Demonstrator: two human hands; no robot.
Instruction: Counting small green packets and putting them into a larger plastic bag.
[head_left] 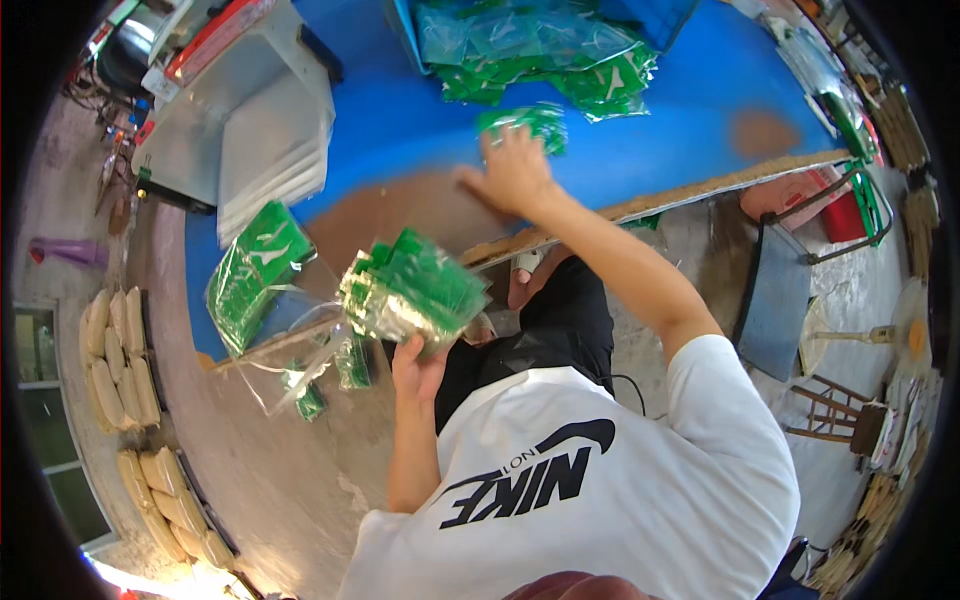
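Note:
My left hand (418,372) is closed around a thick stack of green packets (415,290) with shiny clear wrapping, held off the table's near edge. My right hand (515,178) reaches over the table, thumb spread and fingers stretched onto a loose green packet (545,124), which is smeared by motion. Whether the fingertips grip it is hard to see. To the left of the stack, a clear plastic bag (225,300) with green packets in it lies at the table edge, its open end hanging over.
A blue bin (405,35) at the far side spills many green packets (540,60) onto the blue table (380,130). Clear bags (270,160) lie by a pale machine (180,155) at left. Small green packets (308,398) show below the edge. A dark folding chair (775,300) stands at right.

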